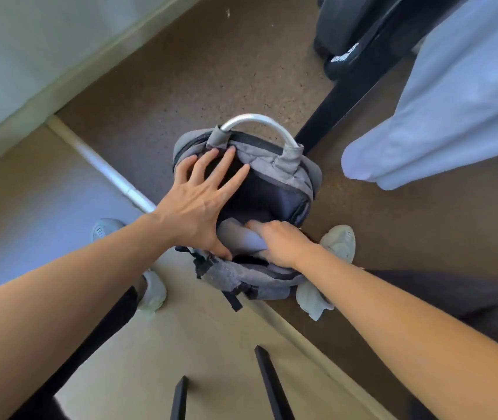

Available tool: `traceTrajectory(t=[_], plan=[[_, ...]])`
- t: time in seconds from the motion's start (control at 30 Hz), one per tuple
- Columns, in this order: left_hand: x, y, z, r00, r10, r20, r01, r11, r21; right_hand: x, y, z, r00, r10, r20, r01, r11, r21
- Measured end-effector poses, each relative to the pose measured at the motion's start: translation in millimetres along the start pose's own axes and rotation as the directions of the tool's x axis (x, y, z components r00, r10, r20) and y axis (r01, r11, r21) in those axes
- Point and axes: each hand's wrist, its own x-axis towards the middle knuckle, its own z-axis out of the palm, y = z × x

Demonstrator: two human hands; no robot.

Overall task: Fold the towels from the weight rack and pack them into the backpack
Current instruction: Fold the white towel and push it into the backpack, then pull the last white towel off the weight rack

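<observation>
A grey backpack (287,168) with a white top handle stands open on the brown floor between my feet. Its dark inside shows. My left hand (202,204) spreads its fingers wide across the left side of the opening, thumb on the near rim. My right hand (278,242) grips a folded pale blue towel (235,234) and holds it inside the opening at the near edge. Another pale blue towel (442,110) hangs over the black rack at the upper right.
A black rack leg (348,95) slants down right behind the backpack. A wall and baseboard (29,95) run along the left. A white floor strip (111,174) crosses beside my left shoe (105,230). Two black bars (272,386) lie near the bottom.
</observation>
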Motion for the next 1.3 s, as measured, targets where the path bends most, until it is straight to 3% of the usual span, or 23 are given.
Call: traceTrajectory(t=[0.13,0.37,0.43,0.53,0.63,0.73,0.87,1.0,1.17,1.3], plan=[[-1,0,0,1.000,0.014,0.019,-0.014,1.000,0.005,18,4,29,0.979,0.023,0.204,-0.038,0.997,0.070],[-10,4,3,1.000,0.024,0.016,-0.025,0.999,0.041,46,29,57,0.967,0.184,0.179,-0.166,0.980,-0.109],[-11,4,2,0.999,0.024,0.024,-0.025,0.999,0.026,45,29,58,0.987,0.126,0.104,-0.111,0.984,-0.137],[-11,5,3,0.999,0.021,0.026,-0.022,1.000,0.015,37,23,53,0.995,-0.098,-0.008,0.095,0.985,-0.143],[-10,5,2,0.999,0.015,0.034,-0.015,1.000,0.014,39,19,48,0.943,-0.327,0.061,0.330,0.894,-0.302],[-9,4,2,0.999,0.012,0.034,-0.013,1.000,0.009,42,21,49,0.911,-0.391,0.129,0.409,0.821,-0.399],[-10,3,4,1.000,0.021,0.021,-0.021,1.000,0.015,46,23,46,0.962,-0.208,0.175,0.262,0.879,-0.398],[-9,3,6,0.999,0.028,0.022,-0.028,0.999,0.020,55,21,42,0.980,0.043,0.193,0.000,0.976,-0.216],[-8,3,3,0.999,0.017,0.029,-0.017,1.000,0.011,47,25,43,0.980,0.079,0.183,-0.051,0.987,-0.156],[-5,3,-1,1.000,0.011,0.014,-0.011,1.000,-0.001,19,17,6,0.968,-0.049,0.247,0.096,0.978,-0.183]])
